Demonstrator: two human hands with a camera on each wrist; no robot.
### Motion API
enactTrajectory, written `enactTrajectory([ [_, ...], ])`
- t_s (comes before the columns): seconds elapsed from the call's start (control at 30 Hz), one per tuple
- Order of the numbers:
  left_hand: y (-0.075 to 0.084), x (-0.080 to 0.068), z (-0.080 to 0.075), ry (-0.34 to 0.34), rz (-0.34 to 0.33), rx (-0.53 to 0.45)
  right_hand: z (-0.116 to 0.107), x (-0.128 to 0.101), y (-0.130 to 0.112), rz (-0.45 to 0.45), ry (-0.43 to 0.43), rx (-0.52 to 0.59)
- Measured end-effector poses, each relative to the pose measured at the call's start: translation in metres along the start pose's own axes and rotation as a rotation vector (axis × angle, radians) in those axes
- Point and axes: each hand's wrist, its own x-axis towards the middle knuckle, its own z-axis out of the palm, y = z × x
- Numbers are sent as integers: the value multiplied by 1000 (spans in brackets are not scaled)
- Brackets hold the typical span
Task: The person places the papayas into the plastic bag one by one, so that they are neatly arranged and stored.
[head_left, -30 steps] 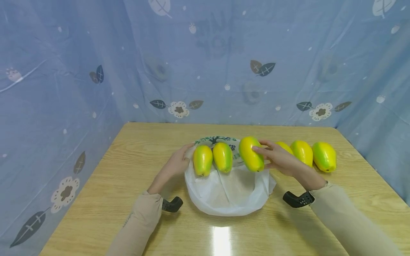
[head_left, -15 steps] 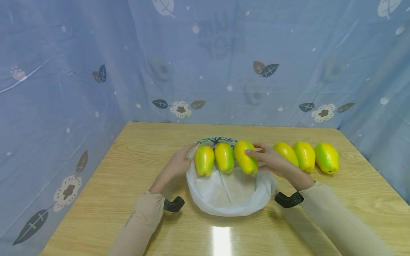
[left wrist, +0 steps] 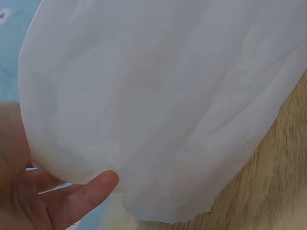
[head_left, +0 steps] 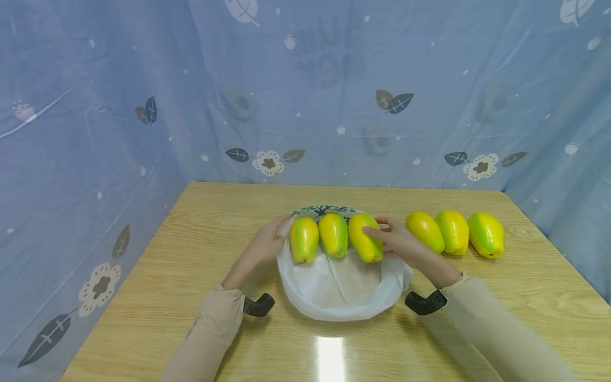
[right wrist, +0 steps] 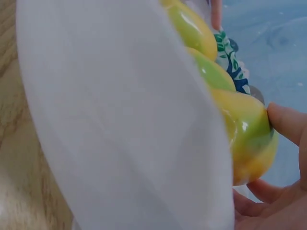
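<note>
Seen from my remote post: right hand [head_left: 404, 244] grasping a yellow-green fruit [head_left: 365, 239] in the white bag [head_left: 336, 313], right of 2 companion fruits [head_left: 333, 235]; left hand [head_left: 261, 244] pinching the rim. I judge that careless release could start rolling, and a slackened pinch could collapse the thin wall.

A blue curtain [head_left: 305, 106] printed with dark leaves [head_left: 400, 103] and white flowers [head_left: 268, 163] hangs behind and beside a wooden table [head_left: 157, 297], which shows a bright patch of light [head_left: 330, 358].
</note>
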Motion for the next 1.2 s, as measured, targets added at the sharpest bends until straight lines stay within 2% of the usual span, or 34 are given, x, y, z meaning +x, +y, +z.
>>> enactTrajectory([
  [0.27, 0, -1, 0, 7, 3, -3, 3, 3, 7, -18, 36, -9],
  [0.47, -1, -1, 0, 10, 10, 5, 8, 3, 9, -33, 110, -56],
  [0.67, -2, 0, 0, 8, 16, 4, 11, 0, 7, -39, 175, -41],
  [1.07, -2, 0, 0, 13, 25, 6, 8, 0, 8, -41, 134, 21],
  [1.2, -2, 0, 1, 12, 26, 6, 7, 0, 9, -41, 112, 85],
])
